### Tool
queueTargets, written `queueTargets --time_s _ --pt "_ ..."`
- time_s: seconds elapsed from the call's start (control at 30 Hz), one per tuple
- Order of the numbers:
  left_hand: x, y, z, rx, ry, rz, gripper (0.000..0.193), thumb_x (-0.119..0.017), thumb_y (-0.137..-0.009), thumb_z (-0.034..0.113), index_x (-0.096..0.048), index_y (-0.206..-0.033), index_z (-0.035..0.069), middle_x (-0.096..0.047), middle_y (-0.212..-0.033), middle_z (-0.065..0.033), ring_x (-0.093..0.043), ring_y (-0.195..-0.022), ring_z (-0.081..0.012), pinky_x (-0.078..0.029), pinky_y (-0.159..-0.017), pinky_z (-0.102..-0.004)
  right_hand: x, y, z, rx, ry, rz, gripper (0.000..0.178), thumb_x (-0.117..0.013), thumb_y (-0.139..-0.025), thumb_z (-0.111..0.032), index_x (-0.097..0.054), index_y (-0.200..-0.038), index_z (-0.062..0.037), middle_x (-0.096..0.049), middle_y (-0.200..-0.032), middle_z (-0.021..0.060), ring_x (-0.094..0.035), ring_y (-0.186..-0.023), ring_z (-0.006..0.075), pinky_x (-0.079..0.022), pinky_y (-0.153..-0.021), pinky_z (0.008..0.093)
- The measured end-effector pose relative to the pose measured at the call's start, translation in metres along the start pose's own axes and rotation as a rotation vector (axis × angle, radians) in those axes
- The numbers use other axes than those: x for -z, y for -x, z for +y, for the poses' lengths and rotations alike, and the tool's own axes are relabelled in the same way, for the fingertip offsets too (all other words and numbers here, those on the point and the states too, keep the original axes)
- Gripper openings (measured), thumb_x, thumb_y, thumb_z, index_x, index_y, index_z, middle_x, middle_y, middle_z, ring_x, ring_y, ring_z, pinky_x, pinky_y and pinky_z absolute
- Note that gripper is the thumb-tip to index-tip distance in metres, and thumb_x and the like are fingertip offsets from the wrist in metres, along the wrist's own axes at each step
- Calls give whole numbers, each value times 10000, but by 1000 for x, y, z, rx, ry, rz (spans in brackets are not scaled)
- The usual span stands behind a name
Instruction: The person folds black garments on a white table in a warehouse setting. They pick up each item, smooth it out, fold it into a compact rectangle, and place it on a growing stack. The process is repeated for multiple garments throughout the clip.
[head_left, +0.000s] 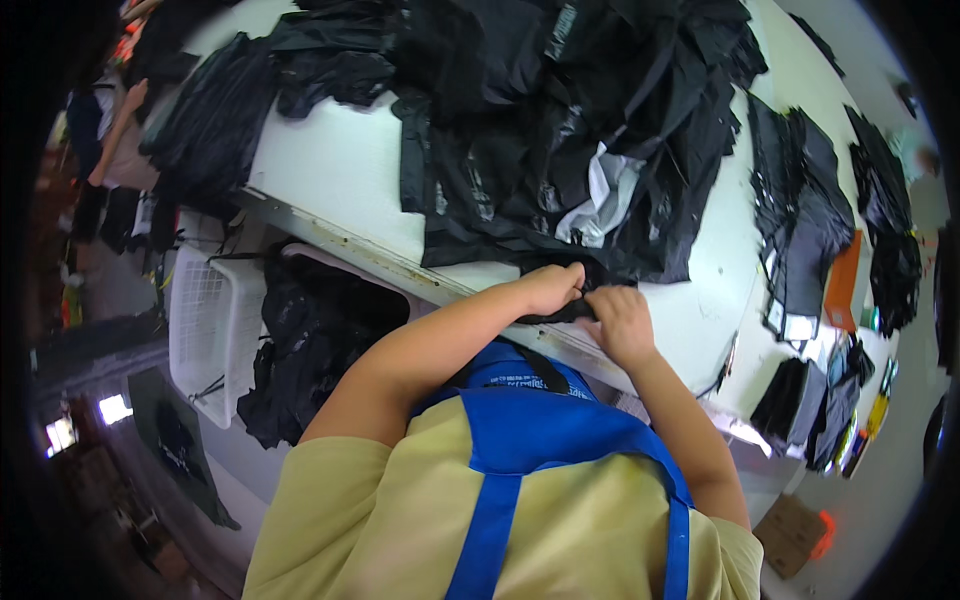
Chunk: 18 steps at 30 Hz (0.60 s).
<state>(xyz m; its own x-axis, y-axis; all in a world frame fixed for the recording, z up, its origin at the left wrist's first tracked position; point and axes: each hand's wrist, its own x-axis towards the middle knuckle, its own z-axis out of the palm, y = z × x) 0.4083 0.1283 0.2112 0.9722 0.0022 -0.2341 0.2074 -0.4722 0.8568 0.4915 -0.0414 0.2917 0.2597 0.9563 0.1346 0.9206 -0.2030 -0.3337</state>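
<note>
A large black garment (500,110) of thin, slightly shiny cloth lies spread and wrinkled over the white table in front of me. A pale grey-white patch (605,195) shows on it, perhaps its inner side. At its near edge, by the table's front, my left hand (553,288) is closed on a bunched bit of black cloth. Close beside it my right hand (622,322) pinches the same bunch, its fingers bent. The fingertips of both hands almost meet. Exactly what lies between them is partly hidden.
More black garments (215,120) lie at the left of the white table (310,160), others (800,210) at the right. Below the table's edge, a white plastic basket (200,330) stands beside black cloth (310,320). Another person's arm (120,130) shows at far left.
</note>
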Motion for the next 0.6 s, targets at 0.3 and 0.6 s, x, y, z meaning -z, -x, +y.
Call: queueTargets --time_s 0.3,0.6 --pt "-25 28 24 -179 -623 336 189 -543 -816 180 -585 -952 56 -596 -825 -71 -570 -846 -265 -424 -741 -371 -19 -17 41 -83 -495 -212 169 -668 -773 -131 -651 -892 -12 -648 -827 150 -611 -767 333 -482 -743 391" --pt "5 9 35 -44 -421 346 207 -616 -814 200 -541 -944 59 -595 -1022 -163 -552 -947 -345 -460 -773 -434 -15 -30 51 -131 -283 -226 485 -725 -732 -175 -574 -1171 -37 -581 -945 163 -579 -861 354 -476 -776 408"
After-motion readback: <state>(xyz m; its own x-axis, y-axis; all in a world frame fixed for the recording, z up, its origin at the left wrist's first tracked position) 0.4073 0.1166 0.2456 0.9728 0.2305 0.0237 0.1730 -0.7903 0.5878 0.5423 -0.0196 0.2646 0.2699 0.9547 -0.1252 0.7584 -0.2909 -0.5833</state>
